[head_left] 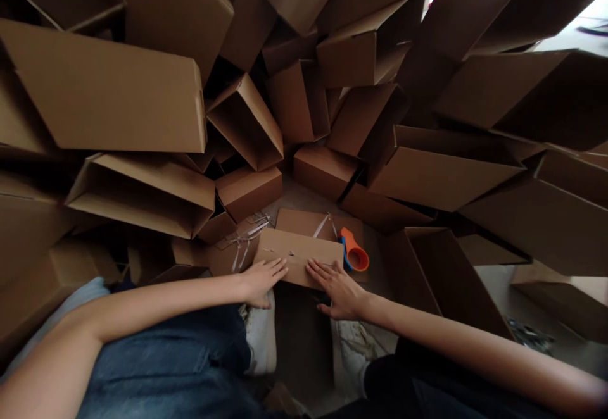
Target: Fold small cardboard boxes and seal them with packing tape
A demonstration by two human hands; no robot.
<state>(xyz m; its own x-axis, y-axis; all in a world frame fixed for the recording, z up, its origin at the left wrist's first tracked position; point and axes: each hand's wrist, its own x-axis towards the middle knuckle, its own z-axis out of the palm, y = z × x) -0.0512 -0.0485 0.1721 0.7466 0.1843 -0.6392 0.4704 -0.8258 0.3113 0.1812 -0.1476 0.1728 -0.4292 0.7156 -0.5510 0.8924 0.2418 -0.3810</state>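
Between my feet lies a cardboard box (298,249), its broad brown face turned up, with small torn marks along the middle. My left hand (264,280) rests on its left side, fingers stretched flat over the cardboard. On the right side my right hand (338,287) lies palm down, fingers spread. Just right of the box is an orange and blue tape dispenser (354,251). Under and behind the box shows a flat piece of cardboard (294,219). The undersides of both hands are hidden.
Open cardboard boxes (147,194) are piled in front and on both sides. Crumpled white strips (247,235) lie left of the box I touch. My white shoes (262,333) flank it. At right, a shiny clear or metallic bundle (531,335) sits on the floor.
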